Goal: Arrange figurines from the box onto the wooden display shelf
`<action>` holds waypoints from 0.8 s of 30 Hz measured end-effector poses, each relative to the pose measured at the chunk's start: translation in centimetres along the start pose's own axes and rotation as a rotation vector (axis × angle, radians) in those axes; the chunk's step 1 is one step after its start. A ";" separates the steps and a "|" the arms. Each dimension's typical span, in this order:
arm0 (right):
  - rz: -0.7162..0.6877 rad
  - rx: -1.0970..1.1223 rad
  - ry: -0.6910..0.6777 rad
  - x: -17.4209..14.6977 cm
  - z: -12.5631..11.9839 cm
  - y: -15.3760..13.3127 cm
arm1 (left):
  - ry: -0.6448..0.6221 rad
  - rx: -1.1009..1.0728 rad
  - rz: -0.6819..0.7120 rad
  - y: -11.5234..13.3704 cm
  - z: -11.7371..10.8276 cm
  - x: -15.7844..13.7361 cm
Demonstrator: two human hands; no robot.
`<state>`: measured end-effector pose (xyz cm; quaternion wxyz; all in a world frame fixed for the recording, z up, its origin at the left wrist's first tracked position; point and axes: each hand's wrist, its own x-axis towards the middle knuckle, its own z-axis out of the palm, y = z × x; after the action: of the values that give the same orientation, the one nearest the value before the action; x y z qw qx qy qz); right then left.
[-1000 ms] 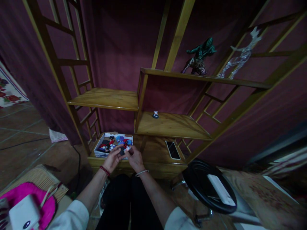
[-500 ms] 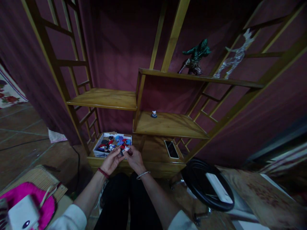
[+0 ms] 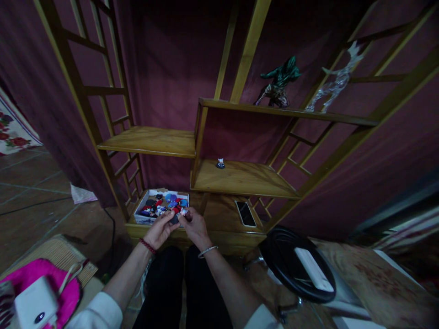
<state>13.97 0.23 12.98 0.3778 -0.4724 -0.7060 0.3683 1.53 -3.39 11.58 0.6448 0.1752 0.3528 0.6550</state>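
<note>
My left hand point(image 3: 161, 230) pinches a dark, flat, round base point(image 3: 175, 218) between thumb and fingers. Close against it, my right hand point(image 3: 195, 230) grips a small white figurine point(image 3: 184, 212) at its side. Whether the figurine and the base are joined cannot be made out. Just behind both hands, an open cardboard box point(image 3: 141, 218) holds several small figurines in red, blue, black and white. A similar white figurine on a dark base point(image 3: 220, 163) stands upright on the middle shelf point(image 3: 247, 179).
A phone point(image 3: 245, 214) lies on the bottom shelf at right. Higher up stand a green-hooded figure point(image 3: 281, 82) and a clear deer point(image 3: 334, 87). To my right is a black round stool point(image 3: 284, 265); to my left, a white device point(image 3: 36, 304) on a pink pad.
Both hands stay together before the box. The right hand has shifted slightly right, and more of the dark base shows between the hands.
</note>
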 end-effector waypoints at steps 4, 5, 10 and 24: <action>0.006 -0.007 0.015 -0.1 -0.2 0.2 | -0.010 0.032 -0.022 0.0 0.2 -0.2; 0.008 -0.011 0.018 -0.1 -0.2 0.3 | -0.009 0.038 -0.027 0.0 0.3 -0.2; 0.011 -0.010 0.036 -0.2 -0.3 0.7 | 0.027 0.068 -0.050 -0.1 0.8 -0.3; -0.001 0.100 0.056 -0.2 -0.3 2.1 | 0.170 0.110 -0.021 -0.5 2.3 -0.4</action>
<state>15.11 0.66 11.23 0.4206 -0.4626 -0.6762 0.3896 3.44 -3.28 12.91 0.6087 0.1504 0.4433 0.6406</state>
